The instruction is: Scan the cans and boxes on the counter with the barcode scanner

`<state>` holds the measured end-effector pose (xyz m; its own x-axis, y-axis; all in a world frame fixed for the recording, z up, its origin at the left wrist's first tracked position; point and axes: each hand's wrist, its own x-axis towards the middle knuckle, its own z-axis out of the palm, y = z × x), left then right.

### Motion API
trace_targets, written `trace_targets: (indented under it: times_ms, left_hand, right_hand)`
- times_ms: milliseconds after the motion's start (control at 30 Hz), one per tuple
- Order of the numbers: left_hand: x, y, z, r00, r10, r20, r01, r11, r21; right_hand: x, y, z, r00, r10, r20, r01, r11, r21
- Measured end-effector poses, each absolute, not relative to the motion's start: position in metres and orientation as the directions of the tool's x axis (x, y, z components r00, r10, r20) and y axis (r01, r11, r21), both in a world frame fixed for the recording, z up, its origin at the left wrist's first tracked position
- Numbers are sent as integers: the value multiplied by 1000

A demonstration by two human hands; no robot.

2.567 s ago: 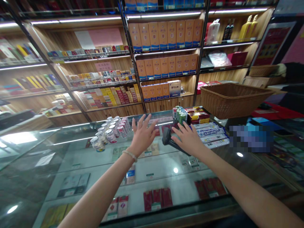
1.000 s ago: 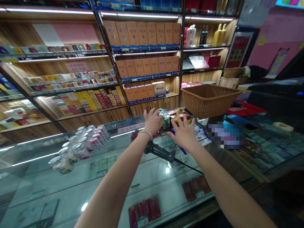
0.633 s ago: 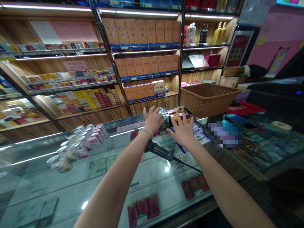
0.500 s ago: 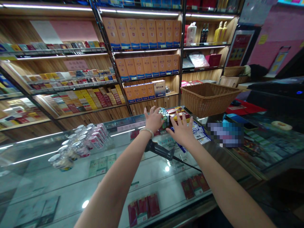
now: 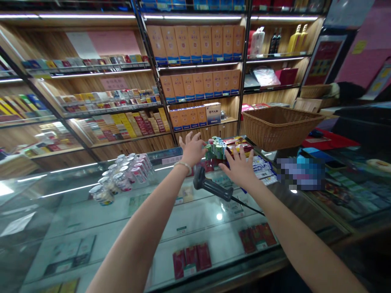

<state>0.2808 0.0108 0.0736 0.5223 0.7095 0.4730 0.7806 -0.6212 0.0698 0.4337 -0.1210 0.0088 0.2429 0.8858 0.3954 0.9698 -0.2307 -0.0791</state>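
Observation:
My left hand [image 5: 193,149], with a bracelet at the wrist, is over the glass counter with its fingers apart. Its thumb side is close to a cluster of small green and pale tubes [image 5: 218,150] standing upright; I cannot tell whether it touches them. On the other side of the cluster, my right hand [image 5: 241,165] has its fingers spread, partly covering yellow and red packets [image 5: 236,142]. Beside it lie blue and white packets [image 5: 263,170]. Below and between the hands, a dark handheld barcode scanner [image 5: 214,187] with a cable rests on the glass.
Clear-lidded jars and pink packs [image 5: 122,173] stand in rows at left on the counter [image 5: 159,217]. A wicker basket [image 5: 281,132] sits at the back right. Shelves behind hold orange boxes [image 5: 195,44]. Dark red packs [image 5: 192,260] lie under the glass.
The view has swung left, so everything appears farther right. My left hand has moved left from the tubes, widening the gap between my hands and uncovering more tubes.

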Motion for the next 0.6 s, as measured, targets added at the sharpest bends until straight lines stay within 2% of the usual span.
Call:
trace_targets:
  times_ms: [367, 600]
  left_hand:
    - [203, 4, 77, 423, 776, 469, 846, -523, 103]
    - [169, -12, 77, 421, 778, 466, 844, -524, 114]
  right_hand:
    - [421, -122, 0, 158, 865, 477, 987, -157, -41]
    - [417, -123, -3, 118, 862, 492, 992, -123, -22]
